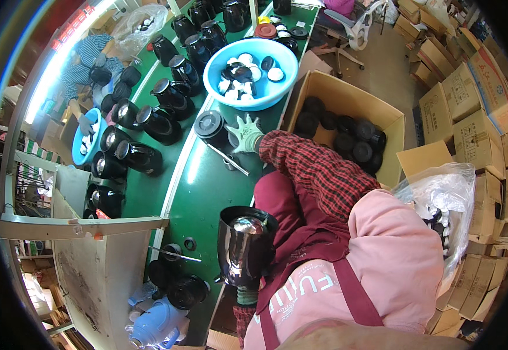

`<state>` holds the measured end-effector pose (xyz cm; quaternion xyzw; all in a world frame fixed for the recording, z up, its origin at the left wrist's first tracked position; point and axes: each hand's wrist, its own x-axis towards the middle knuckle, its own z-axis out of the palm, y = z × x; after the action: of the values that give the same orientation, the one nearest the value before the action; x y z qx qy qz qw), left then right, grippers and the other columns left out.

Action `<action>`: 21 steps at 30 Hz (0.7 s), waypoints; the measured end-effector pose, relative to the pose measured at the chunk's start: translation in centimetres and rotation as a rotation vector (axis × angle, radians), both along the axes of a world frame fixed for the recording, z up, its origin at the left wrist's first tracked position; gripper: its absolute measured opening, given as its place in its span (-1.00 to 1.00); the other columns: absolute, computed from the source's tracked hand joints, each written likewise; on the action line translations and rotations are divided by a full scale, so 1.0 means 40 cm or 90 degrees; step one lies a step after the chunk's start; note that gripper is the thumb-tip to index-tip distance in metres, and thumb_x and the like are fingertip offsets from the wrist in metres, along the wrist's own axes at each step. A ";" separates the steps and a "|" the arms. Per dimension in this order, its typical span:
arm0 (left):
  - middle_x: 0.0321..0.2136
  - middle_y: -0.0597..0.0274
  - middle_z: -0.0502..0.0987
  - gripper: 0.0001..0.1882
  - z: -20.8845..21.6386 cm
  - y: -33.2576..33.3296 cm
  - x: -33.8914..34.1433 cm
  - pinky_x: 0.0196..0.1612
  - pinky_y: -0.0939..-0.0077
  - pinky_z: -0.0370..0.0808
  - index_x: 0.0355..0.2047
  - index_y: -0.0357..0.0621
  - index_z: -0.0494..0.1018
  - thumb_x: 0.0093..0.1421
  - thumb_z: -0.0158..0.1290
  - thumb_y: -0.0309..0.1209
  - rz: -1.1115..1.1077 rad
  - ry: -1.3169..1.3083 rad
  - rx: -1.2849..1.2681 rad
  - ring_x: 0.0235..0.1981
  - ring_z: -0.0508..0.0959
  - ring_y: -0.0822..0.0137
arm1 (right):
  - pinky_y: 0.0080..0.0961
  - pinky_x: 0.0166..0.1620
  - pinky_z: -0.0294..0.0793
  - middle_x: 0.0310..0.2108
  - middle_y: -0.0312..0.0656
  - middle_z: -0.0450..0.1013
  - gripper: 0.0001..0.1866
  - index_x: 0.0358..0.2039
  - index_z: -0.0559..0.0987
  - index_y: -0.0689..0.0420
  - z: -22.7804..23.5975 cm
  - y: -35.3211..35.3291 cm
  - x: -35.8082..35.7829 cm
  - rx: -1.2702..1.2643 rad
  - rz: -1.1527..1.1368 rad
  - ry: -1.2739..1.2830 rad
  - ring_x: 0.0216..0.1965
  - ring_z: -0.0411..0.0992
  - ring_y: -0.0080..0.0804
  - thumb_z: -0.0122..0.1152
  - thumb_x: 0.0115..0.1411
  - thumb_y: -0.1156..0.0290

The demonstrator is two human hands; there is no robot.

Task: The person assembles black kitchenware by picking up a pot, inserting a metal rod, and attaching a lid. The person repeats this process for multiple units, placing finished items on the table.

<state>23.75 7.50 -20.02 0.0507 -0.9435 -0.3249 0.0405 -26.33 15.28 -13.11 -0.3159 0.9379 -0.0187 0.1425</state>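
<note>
My right hand (246,135), in a pale grey-green glove, is stretched over the green bench with its fingers spread and nothing in it. Beside its fingertips stands a dark round lidded part (209,125). A thin pale rod (229,158) and a small dark ring (230,164) lie just below that hand. Close to my lap, my left hand (246,294), gloved too, holds a glossy black jug (243,248) from below. A silvery dome (247,226) shows inside the jug's wide opening. The jug hides most of my left fingers.
A blue basin (251,102) of black and white caps stands beyond my right hand. Several black jugs (173,98) line the bench. An open carton (391,125) of black round parts is at right. A light-blue jug (159,322) sits lower left. Across the bench, a person (87,64) works.
</note>
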 end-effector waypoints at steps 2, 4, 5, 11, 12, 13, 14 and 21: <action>0.21 0.08 0.46 -0.31 0.009 0.000 0.006 0.18 0.19 0.46 0.29 -0.06 0.37 0.17 0.25 -0.17 -0.007 -0.006 -0.019 0.14 0.50 0.11 | 0.61 0.27 0.02 0.49 0.14 -0.12 0.13 0.49 0.09 -0.43 -0.035 -0.011 -0.022 0.053 0.018 0.052 0.44 -0.09 0.46 0.39 -0.06 -0.34; 0.22 0.07 0.45 -0.30 0.013 0.000 0.040 0.20 0.17 0.44 0.30 -0.05 0.36 0.17 0.24 -0.15 -0.004 -0.011 -0.032 0.16 0.49 0.09 | 0.61 0.25 0.06 0.45 0.12 -0.04 0.06 0.44 0.21 -0.39 -0.035 -0.012 0.015 -0.043 0.013 0.068 0.38 0.00 0.46 0.40 -0.07 -0.31; 0.23 0.07 0.44 -0.29 0.003 -0.003 0.042 0.21 0.16 0.43 0.31 -0.05 0.36 0.17 0.24 -0.14 -0.012 -0.007 -0.035 0.17 0.48 0.08 | 0.56 0.26 0.07 0.41 0.10 0.02 0.04 0.41 0.26 -0.37 -0.026 0.013 0.012 -0.122 0.010 0.159 0.36 0.04 0.43 0.41 -0.09 -0.30; 0.27 0.05 0.41 -0.26 0.051 -0.076 0.001 0.27 0.10 0.38 0.34 -0.02 0.34 0.18 0.22 -0.08 -0.091 0.013 -0.111 0.23 0.44 0.03 | -0.03 0.33 0.24 0.33 -0.02 0.22 0.02 0.45 0.20 -0.02 0.173 0.208 0.233 -0.807 0.032 -0.361 0.34 0.22 -0.12 0.50 0.05 0.00; 0.28 0.05 0.40 -0.25 0.049 -0.092 -0.004 0.28 0.09 0.37 0.34 -0.01 0.33 0.18 0.21 -0.07 -0.101 0.020 -0.136 0.23 0.43 0.02 | -0.14 0.35 0.23 0.33 -0.06 0.21 -0.01 0.46 0.17 0.05 0.212 0.248 0.305 -0.878 0.049 -0.520 0.35 0.22 -0.19 0.49 0.09 0.13; 0.28 0.04 0.39 -0.25 0.045 -0.111 -0.016 0.29 0.08 0.36 0.35 -0.01 0.33 0.18 0.21 -0.06 -0.118 0.033 -0.168 0.24 0.42 0.01 | -0.25 0.36 0.22 0.34 -0.10 0.20 -0.03 0.46 0.15 0.12 0.252 0.291 0.375 -0.930 0.051 -0.671 0.35 0.21 -0.26 0.48 0.14 0.26; 0.29 0.04 0.39 -0.24 0.040 -0.125 -0.019 0.30 0.07 0.35 0.36 0.00 0.32 0.18 0.21 -0.05 -0.128 0.047 -0.212 0.25 0.41 0.00 | -0.26 0.40 0.16 0.35 -0.08 0.20 -0.04 0.47 0.14 0.14 0.253 0.315 0.424 -0.885 0.116 -0.522 0.37 0.19 -0.24 0.46 0.15 0.24; 0.30 -0.01 0.38 -0.17 0.043 -0.130 -0.044 0.33 0.04 0.30 0.40 0.01 0.27 0.17 0.21 -0.01 -0.124 -0.079 0.064 0.29 0.39 -0.02 | -0.23 0.47 -0.05 0.46 -0.08 0.11 -0.10 0.45 0.22 0.14 0.297 0.411 0.534 -0.835 0.109 -0.451 0.48 0.03 -0.19 0.33 0.24 -0.04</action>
<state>22.01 2.30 -18.28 -0.0188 -0.9272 -0.3704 -0.0526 -4.97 31.71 -1.22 -0.3830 0.6046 -0.6631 0.2193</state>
